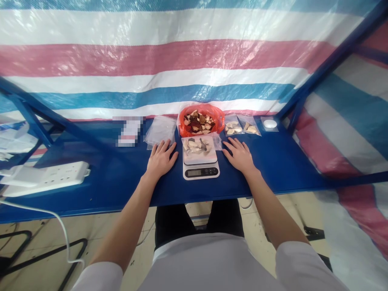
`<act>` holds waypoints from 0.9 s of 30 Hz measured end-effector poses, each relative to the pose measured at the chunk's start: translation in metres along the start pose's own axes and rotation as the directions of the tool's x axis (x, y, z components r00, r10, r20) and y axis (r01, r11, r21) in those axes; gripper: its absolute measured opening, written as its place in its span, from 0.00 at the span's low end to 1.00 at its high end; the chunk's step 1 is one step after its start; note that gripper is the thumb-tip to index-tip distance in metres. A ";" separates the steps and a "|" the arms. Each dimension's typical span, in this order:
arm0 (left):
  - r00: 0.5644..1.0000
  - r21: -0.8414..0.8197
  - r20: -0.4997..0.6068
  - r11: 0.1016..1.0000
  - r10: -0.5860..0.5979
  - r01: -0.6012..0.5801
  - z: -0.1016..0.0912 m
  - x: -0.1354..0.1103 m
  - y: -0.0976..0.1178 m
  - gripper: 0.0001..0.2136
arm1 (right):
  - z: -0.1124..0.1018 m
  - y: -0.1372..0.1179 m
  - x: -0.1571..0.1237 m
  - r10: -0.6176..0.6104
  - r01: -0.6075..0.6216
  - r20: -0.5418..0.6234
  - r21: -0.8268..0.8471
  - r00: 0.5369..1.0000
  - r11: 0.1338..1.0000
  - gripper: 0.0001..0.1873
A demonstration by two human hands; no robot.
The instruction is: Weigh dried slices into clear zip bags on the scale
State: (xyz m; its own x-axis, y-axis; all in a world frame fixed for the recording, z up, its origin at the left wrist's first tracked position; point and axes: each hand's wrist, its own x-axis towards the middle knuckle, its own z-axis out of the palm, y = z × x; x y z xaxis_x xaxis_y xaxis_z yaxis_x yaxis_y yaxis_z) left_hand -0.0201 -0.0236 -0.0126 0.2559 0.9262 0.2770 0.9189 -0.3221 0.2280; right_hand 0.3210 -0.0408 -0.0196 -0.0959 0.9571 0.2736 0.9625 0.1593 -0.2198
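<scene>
My left hand [162, 158] lies flat with fingers spread, its fingertips at the near edge of a stack of clear plastic bags [160, 128]. My right hand [239, 155] rests flat on the table, fingers apart, to the right of a white digital kitchen scale [201, 171]. On the scale's plate lies a clear bag of pale and dark dried slices [197, 146]. Right behind the scale sits a red plastic bag [183, 128], open at the top, full of brown and cream dried pieces. Two small filled clear bags [233, 127] lie beyond my right hand.
A blue table [281, 165] stands against a striped plastic sheet [151, 56]. At the back right is a white round object [270, 123] on a clear bag. A white power strip [60, 176] with a cable lies at left. A blurred-out item [129, 131] is left of the bags.
</scene>
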 end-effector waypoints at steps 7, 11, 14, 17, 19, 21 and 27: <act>1.000 -0.047 -0.026 0.999 0.008 -0.010 0.000 0.001 -0.001 0.23 | -0.006 -0.002 0.001 -0.005 0.006 -0.014 0.013 1.000 1.000 0.21; 0.997 -0.132 -0.080 0.991 0.015 -0.026 -0.008 0.006 0.000 0.21 | -0.018 -0.006 0.003 0.012 0.006 -0.106 0.174 0.994 0.985 0.20; 0.985 -0.221 -0.166 0.972 0.039 -0.075 -0.021 0.014 0.006 0.20 | -0.026 -0.011 0.009 0.067 0.018 -0.187 0.419 0.980 0.908 0.20; 0.966 -0.279 -0.238 0.945 0.101 -0.168 -0.033 0.024 0.018 0.19 | -0.028 -0.018 0.018 0.156 -0.007 -0.177 0.639 0.972 0.769 0.20; 0.956 -0.295 -0.245 0.926 0.164 -0.235 -0.038 0.030 0.027 0.18 | -0.027 -0.024 0.025 0.214 -0.060 -0.118 0.733 0.970 0.677 0.20; 0.947 -0.293 -0.229 0.911 0.226 -0.288 -0.040 0.036 0.035 0.18 | -0.025 -0.030 0.031 0.242 -0.101 -0.066 0.780 0.968 0.618 0.19; 0.939 -0.290 -0.142 0.894 0.314 -0.343 -0.032 0.045 0.048 0.19 | -0.020 -0.036 0.038 0.214 -0.182 0.096 0.884 0.972 0.430 0.16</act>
State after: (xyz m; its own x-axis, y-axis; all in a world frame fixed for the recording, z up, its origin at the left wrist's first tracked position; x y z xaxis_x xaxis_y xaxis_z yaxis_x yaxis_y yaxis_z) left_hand 0.0262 -0.0034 0.0405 0.4865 0.7403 0.4640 0.6462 -0.6623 0.3792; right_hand 0.2876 -0.0147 0.0176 0.0887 0.9877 0.1288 0.2066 0.1083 -0.9724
